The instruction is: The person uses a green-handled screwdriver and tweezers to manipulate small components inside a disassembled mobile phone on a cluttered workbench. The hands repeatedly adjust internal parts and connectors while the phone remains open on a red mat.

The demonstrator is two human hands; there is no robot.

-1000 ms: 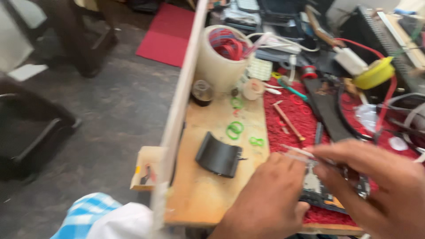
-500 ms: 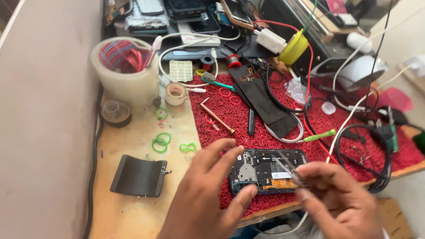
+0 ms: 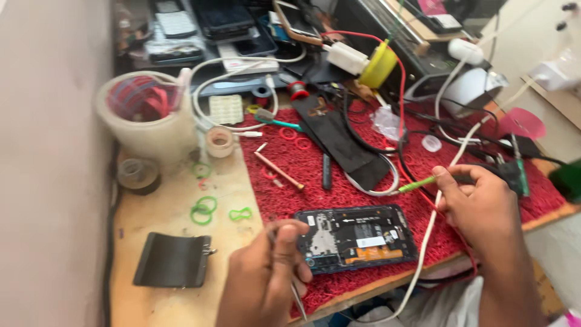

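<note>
A: What is the left hand [image 3: 266,275] holding?

B: It is gripping a thin metal tool [image 3: 296,297], probably tweezers, with the fingers closed tight around the shaft; the tip is pointing down past the table edge, and the knuckles are hovering just beside the left end of the opened phone [image 3: 357,238].

A: Where is that phone lying?

B: It is lying flat, back cover off, on the red mat [image 3: 302,169], near the front edge of the wooden table [image 3: 169,218], between the two hands. Its dark inner boards and an orange strip along the lower edge are showing.

A: And the right hand [image 3: 478,203]?

B: It is pinching the end of a slim yellow-green tool [image 3: 417,183] between thumb and forefinger, a narrow closed grip, to the right of the phone and apart from it. A white cable [image 3: 433,224] is running under that hand toward the table edge.

A: What is sitting around them?

B: A black strip [image 3: 339,136] is lying diagonally on the mat above the phone, with a copper-coloured rod [image 3: 278,171] to its left. Green rubber bands [image 3: 206,209] are scattered on the bare wood, a dark curved cover [image 3: 172,259] is resting near the front left corner, and a big tape roll [image 3: 145,118] holding red bands is standing at the back left
</note>
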